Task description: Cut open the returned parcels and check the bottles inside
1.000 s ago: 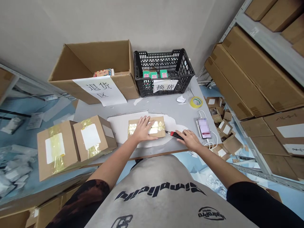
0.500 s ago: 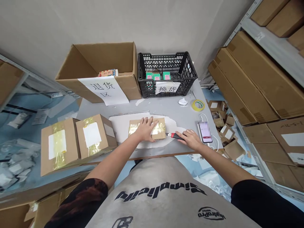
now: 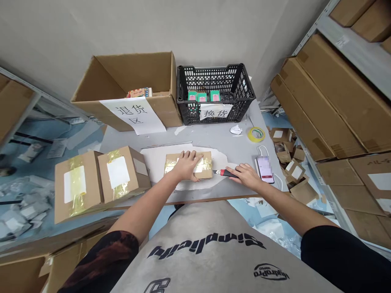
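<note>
Barely a shift here: the left hand (image 3: 187, 166) stays flat and open on the taped cardboard carton (image 3: 206, 166), lying on a white sheet (image 3: 154, 160). The right hand (image 3: 247, 176) keeps clenching a red utility knife (image 3: 226, 173), its blade just beside the carton.

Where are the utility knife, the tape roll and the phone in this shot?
Utility knife (image 3: 226, 173): head view, on the red handle.
Tape roll (image 3: 249, 134): head view, on the yellow ring.
Phone (image 3: 265, 169): head view, on the screen.
</note>
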Action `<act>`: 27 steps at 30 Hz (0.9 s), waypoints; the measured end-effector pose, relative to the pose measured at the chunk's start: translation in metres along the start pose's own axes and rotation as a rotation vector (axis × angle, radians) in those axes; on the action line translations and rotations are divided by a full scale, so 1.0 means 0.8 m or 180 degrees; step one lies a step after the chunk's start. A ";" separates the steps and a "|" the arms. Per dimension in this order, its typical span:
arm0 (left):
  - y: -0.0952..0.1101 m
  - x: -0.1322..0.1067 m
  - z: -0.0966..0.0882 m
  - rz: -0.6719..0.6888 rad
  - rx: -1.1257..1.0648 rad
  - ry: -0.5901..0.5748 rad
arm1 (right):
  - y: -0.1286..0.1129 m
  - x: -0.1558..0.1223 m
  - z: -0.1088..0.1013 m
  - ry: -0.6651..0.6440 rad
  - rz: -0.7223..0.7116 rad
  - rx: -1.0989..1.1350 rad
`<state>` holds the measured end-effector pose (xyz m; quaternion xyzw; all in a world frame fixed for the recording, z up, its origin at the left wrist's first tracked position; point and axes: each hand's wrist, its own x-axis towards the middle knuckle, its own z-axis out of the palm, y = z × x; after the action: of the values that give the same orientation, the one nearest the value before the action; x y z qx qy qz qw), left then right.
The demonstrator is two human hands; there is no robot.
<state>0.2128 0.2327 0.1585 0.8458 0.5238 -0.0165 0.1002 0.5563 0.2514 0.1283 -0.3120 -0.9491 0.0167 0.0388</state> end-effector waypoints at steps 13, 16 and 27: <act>-0.001 0.001 0.004 0.0023 0.0091 -0.0135 | 0.011 0.009 0.001 0.0143 -0.0276 0.0030; -0.001 0.002 0.004 0.0032 0.0041 -0.0149 | 0.016 0.010 0.001 0.0095 -0.0342 0.0089; -0.005 0.000 0.000 0.0054 0.0061 -0.0174 | 0.028 0.019 0.003 0.0102 -0.0450 0.0206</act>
<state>0.2095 0.2342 0.1575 0.8503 0.5135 -0.0438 0.1064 0.5568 0.2783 0.1258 -0.2430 -0.9670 0.0397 0.0652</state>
